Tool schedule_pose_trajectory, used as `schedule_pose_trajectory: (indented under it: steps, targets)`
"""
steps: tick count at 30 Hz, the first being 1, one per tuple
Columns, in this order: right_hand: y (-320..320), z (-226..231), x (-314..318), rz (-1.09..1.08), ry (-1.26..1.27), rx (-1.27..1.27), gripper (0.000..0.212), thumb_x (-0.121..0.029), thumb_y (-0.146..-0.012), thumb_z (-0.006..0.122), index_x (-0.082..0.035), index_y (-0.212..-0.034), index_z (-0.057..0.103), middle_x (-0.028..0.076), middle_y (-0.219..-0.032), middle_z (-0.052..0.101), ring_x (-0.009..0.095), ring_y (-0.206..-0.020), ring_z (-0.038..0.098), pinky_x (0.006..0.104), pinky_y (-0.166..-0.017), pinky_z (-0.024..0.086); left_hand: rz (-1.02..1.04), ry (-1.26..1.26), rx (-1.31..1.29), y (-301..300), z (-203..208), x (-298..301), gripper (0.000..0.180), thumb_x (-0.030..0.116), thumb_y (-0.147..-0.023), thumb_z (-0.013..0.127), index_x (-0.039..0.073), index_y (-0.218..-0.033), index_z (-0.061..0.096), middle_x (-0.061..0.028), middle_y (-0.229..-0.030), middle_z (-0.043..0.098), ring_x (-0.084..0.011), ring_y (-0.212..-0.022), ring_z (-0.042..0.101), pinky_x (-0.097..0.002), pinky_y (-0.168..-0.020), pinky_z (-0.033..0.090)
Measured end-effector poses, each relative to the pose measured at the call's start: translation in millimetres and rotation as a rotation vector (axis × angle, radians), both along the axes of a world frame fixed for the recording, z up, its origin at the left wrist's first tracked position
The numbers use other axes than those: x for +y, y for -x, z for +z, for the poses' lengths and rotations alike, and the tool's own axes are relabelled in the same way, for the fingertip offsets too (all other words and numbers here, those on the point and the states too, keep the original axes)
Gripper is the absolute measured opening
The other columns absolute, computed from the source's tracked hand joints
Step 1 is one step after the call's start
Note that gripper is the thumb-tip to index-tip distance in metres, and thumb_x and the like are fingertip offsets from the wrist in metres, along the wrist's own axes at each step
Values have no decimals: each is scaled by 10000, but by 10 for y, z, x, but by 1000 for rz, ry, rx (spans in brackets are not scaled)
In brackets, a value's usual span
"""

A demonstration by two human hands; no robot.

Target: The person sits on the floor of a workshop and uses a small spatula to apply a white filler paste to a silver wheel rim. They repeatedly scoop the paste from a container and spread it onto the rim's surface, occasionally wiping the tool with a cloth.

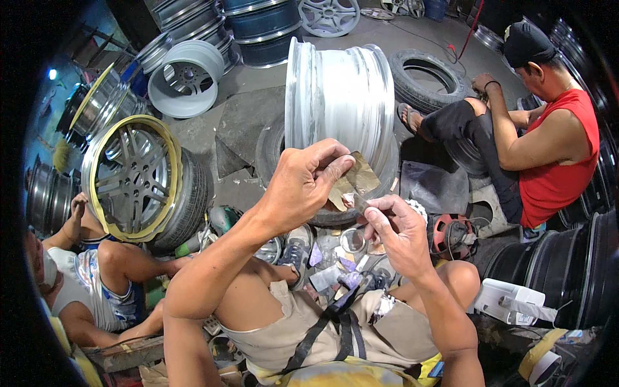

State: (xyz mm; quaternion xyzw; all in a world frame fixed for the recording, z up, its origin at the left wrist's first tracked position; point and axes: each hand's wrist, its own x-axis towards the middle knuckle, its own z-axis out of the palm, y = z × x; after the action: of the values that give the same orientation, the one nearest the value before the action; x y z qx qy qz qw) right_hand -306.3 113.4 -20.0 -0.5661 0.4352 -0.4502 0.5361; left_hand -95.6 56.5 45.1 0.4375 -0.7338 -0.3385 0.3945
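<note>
My left hand [304, 184] is closed, pinching a creased olive-brown sheet that looks like sandpaper [365, 177] between thumb and fingers. Its lower edge looks torn and shows a pale patch. Just below and to the right, my right hand [398, 231] pinches a small greyish flat piece [360, 204] at the sheet's lower edge. I cannot make out whether that piece is still joined to the sheet. Behind both hands a silvery-white wheel rim [342, 97] lies on its side on a black tyre [267, 145], with smeared whitish streaks over its barrel. Neither hand touches the rim.
At right a person in a red top [561, 155] sits near a loose tyre [429, 74]. Another person [97, 277] sits at left beside a yellow-edged spoked wheel [133, 177]. Scraps and a small round container [353, 240] litter the floor between my legs. Stacked rims [261, 29] stand behind.
</note>
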Motion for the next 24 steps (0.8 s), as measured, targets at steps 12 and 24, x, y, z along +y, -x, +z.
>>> schedule_pose_trajectory:
  steps: [12,24]
  targets:
    - [-54,79,-79,-238,742,269,274,54,-843,753,-34,-1096,698,119,-1005,637,234,-869,653,326,-763,524,-182,-540,492,-43,-69,-73,247,235,-1050,608,-8,-1021,646,-54,-836,704,-94,-632,635,-255,-566,528]
    - [55,71,-7,-163,673,340,260,65,-836,748,-29,-1076,726,120,-990,646,230,-858,664,326,-732,535,-7,-276,272,-147,-151,-128,240,185,-1042,605,-45,-1000,657,-63,-779,696,-62,-641,606,-259,-561,515]
